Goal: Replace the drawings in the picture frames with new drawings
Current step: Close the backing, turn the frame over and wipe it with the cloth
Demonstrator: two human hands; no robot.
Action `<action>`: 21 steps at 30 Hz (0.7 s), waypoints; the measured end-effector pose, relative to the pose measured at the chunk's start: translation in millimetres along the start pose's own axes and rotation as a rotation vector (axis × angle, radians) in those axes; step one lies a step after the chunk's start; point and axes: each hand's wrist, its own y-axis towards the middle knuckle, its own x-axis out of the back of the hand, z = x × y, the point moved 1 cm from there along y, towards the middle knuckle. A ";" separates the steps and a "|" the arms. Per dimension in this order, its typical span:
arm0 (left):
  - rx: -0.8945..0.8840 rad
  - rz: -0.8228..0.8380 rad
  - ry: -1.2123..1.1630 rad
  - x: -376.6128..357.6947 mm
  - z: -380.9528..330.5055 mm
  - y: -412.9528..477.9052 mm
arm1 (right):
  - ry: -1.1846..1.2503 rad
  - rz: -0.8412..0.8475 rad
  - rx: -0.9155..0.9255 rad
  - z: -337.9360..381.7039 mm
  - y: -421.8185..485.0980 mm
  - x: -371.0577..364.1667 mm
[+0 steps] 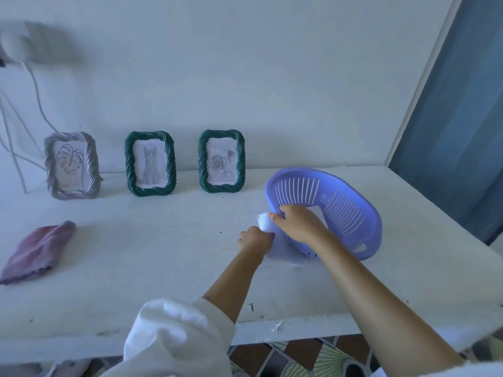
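Three picture frames stand against the wall at the back of the white table [136,268]. The grey frame [71,165] holds a leaf drawing, the middle green frame [149,163] a cat drawing, and the right green frame [221,160] a rose drawing. A purple slotted basket [340,210] is tipped up on its edge at the right. My right hand [298,223] grips its near rim. My left hand [255,238] holds curled white paper sheets [265,223] at the basket's opening. More paper shows inside the basket.
A folded pink-purple cloth [38,251] lies at the table's left. White cables [35,99] hang down the wall at the far left. A blue curtain [457,118] hangs at the right. Patterned floor tiles [313,357] show below the table's front edge.
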 end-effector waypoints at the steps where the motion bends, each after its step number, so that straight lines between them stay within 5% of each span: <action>1: 0.014 0.016 -0.075 1.5 -0.8 0.3 | -0.006 0.000 0.004 0.3 -0.3 -0.1; 11: -0.032 0.085 -0.397 10.3 -1.9 -0.1 | -0.046 -0.015 0.012 2.4 -3.2 0.6; 21: -0.184 -0.108 -0.349 56.1 -8.0 -5.5 | -0.050 -0.113 0.112 5.6 -9.9 3.0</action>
